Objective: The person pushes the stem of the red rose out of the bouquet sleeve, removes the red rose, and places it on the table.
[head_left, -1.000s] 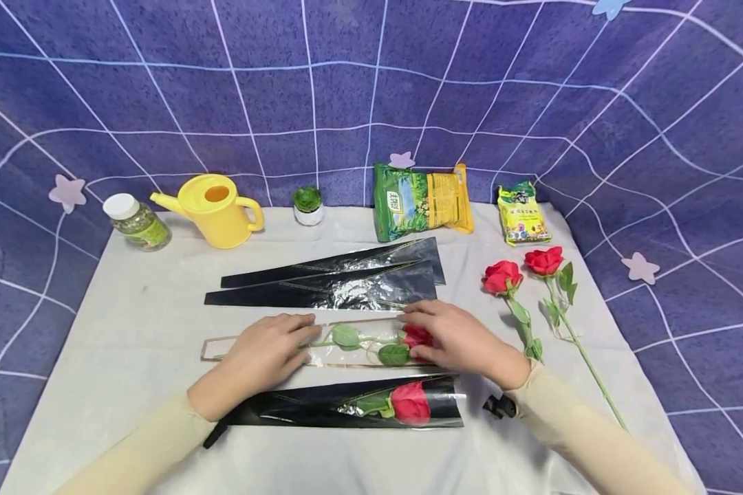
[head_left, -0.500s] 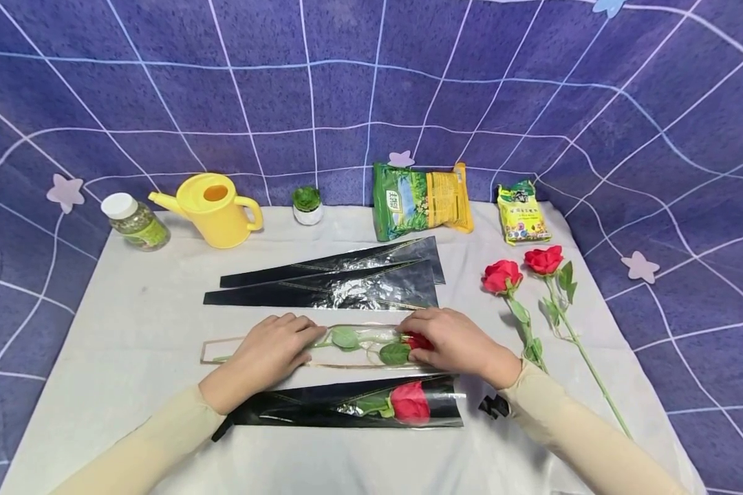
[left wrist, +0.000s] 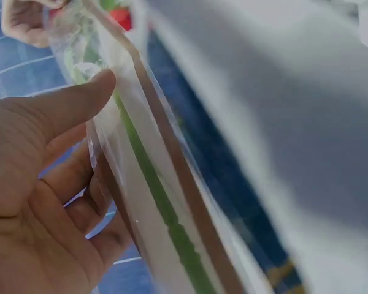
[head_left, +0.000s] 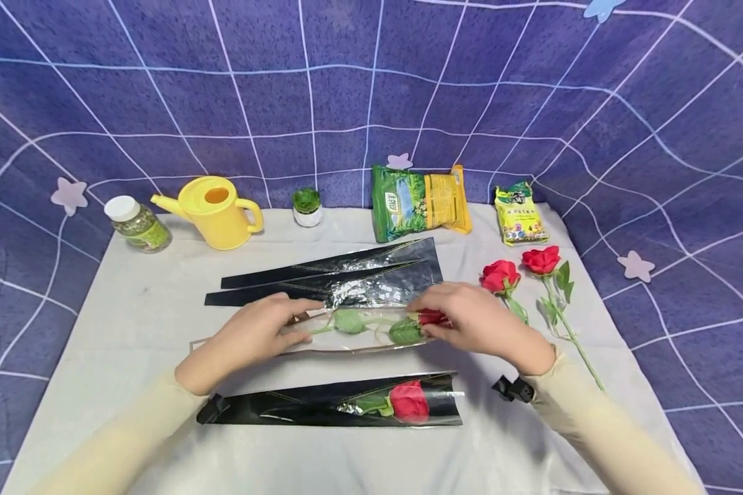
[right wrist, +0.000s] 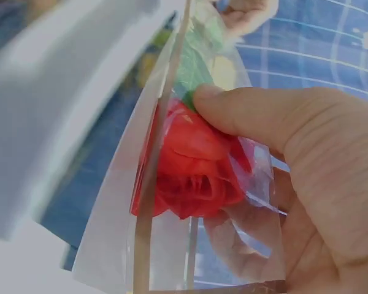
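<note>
A red rose (right wrist: 193, 162) with green leaves lies inside a clear brown-edged flower sleeve (head_left: 347, 342), lifted a little off the table. My left hand (head_left: 248, 337) pinches the sleeve by its stem part; the left wrist view shows the thumb over the film and the green stem (left wrist: 150, 165) inside. At the bloom end, my right hand (head_left: 479, 326) grips the sleeve, its thumb on the film by the leaf and its fingers behind. Nearer the front, a black flower sleeve (head_left: 297, 405) holds another red rose (head_left: 408, 401).
Two black sleeves (head_left: 266, 295) lie just behind the hands. Loose roses (head_left: 500, 275) rest at the right. Along the back stand a lidded jar (head_left: 139, 225), a yellow watering can (head_left: 223, 220), a small potted plant (head_left: 307, 206), a green-yellow bag (head_left: 417, 201) and a smaller packet (head_left: 520, 214).
Both hands have raised the clear sleeve with its rose from the table and moved it slightly back, towards the black sleeves. The front black sleeve has stayed in place.
</note>
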The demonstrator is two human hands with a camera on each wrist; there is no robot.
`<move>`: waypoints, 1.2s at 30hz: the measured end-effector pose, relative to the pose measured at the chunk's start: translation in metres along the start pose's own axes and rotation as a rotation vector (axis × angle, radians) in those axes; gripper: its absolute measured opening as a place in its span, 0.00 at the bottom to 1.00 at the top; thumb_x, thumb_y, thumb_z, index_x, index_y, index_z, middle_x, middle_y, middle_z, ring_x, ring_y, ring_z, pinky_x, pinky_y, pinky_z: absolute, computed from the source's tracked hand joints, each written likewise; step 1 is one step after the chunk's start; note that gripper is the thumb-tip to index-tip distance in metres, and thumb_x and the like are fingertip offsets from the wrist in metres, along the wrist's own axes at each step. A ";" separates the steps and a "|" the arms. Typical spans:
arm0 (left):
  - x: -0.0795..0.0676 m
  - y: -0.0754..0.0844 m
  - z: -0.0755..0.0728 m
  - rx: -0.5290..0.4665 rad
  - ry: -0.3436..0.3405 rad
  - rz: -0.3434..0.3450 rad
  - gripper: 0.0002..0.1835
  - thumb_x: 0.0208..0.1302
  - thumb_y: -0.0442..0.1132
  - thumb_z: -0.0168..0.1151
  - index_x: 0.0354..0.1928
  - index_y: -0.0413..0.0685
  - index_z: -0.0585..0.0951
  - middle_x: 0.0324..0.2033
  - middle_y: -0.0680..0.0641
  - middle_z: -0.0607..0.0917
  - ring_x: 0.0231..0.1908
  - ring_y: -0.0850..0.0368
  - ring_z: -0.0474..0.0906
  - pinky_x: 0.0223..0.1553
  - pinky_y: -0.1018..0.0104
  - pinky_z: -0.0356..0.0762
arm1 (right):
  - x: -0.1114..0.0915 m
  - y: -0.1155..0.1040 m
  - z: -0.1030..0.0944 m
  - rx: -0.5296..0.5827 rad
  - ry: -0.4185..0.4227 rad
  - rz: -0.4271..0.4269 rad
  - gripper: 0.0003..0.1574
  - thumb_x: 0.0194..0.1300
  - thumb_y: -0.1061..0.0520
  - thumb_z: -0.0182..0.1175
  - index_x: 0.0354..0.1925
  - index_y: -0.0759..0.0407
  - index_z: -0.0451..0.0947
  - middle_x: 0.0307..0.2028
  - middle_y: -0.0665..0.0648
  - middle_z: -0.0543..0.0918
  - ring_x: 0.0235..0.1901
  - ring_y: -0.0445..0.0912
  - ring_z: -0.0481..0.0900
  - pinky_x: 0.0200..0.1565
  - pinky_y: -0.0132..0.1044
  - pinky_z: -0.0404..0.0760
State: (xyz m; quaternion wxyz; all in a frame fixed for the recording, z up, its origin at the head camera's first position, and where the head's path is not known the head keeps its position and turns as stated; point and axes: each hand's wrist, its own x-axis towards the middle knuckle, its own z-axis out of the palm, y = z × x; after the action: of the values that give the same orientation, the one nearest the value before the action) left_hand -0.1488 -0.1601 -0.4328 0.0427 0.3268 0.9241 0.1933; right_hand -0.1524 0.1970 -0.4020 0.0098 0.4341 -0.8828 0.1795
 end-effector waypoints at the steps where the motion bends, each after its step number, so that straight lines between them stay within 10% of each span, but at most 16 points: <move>1: 0.001 0.002 -0.007 -0.014 0.010 0.006 0.28 0.55 0.49 0.69 0.60 0.63 0.75 0.32 0.59 0.78 0.28 0.65 0.67 0.26 0.67 0.67 | 0.001 -0.001 -0.008 -0.008 0.008 -0.008 0.21 0.55 0.54 0.68 0.49 0.48 0.79 0.42 0.42 0.79 0.39 0.37 0.75 0.40 0.38 0.75; 13: 0.008 0.016 -0.044 -0.269 0.076 0.018 0.26 0.58 0.45 0.67 0.59 0.63 0.74 0.42 0.59 0.81 0.41 0.65 0.77 0.42 0.60 0.74 | 0.004 -0.011 -0.056 -0.130 0.144 -0.066 0.28 0.53 0.55 0.68 0.54 0.50 0.77 0.52 0.47 0.77 0.51 0.44 0.72 0.53 0.45 0.65; 18: 0.010 0.013 -0.043 -0.376 0.144 -0.065 0.24 0.58 0.46 0.67 0.57 0.67 0.75 0.43 0.59 0.82 0.45 0.62 0.77 0.44 0.58 0.74 | 0.006 -0.024 -0.057 -0.135 0.418 -0.120 0.28 0.48 0.57 0.72 0.51 0.51 0.79 0.56 0.52 0.75 0.58 0.51 0.68 0.56 0.55 0.54; 24: 0.016 0.011 -0.043 -0.437 0.264 -0.079 0.22 0.56 0.45 0.68 0.54 0.64 0.77 0.40 0.61 0.83 0.44 0.63 0.79 0.43 0.62 0.75 | 0.012 -0.052 -0.056 -0.128 0.848 -0.338 0.05 0.52 0.60 0.67 0.31 0.56 0.85 0.35 0.55 0.84 0.38 0.54 0.78 0.52 0.56 0.55; 27: 0.018 0.012 -0.043 -0.468 0.295 -0.080 0.21 0.56 0.45 0.68 0.53 0.63 0.77 0.40 0.59 0.83 0.43 0.62 0.79 0.43 0.63 0.74 | 0.013 -0.060 -0.052 -0.011 0.866 -0.352 0.02 0.53 0.63 0.65 0.29 0.60 0.84 0.31 0.55 0.83 0.33 0.53 0.78 0.49 0.49 0.63; 33: 0.024 0.019 -0.044 -0.557 0.305 -0.140 0.20 0.56 0.44 0.68 0.52 0.61 0.78 0.37 0.56 0.84 0.40 0.62 0.80 0.35 0.67 0.74 | 0.010 -0.049 -0.029 0.754 0.433 0.222 0.10 0.57 0.63 0.66 0.39 0.62 0.80 0.35 0.56 0.82 0.34 0.47 0.79 0.37 0.36 0.77; 36: 0.025 0.034 -0.050 -0.611 0.287 -0.142 0.20 0.57 0.40 0.68 0.52 0.55 0.78 0.39 0.53 0.84 0.43 0.59 0.79 0.37 0.66 0.74 | 0.015 -0.034 -0.015 1.057 0.353 0.477 0.16 0.63 0.59 0.61 0.47 0.65 0.74 0.40 0.64 0.81 0.37 0.51 0.80 0.40 0.40 0.78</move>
State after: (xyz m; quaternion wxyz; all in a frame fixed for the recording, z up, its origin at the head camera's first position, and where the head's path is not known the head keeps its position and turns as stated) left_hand -0.1586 -0.1365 -0.3720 0.0216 0.2033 0.8405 0.5018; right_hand -0.1377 0.1711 -0.3752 -0.1013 0.1341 -0.7319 0.6603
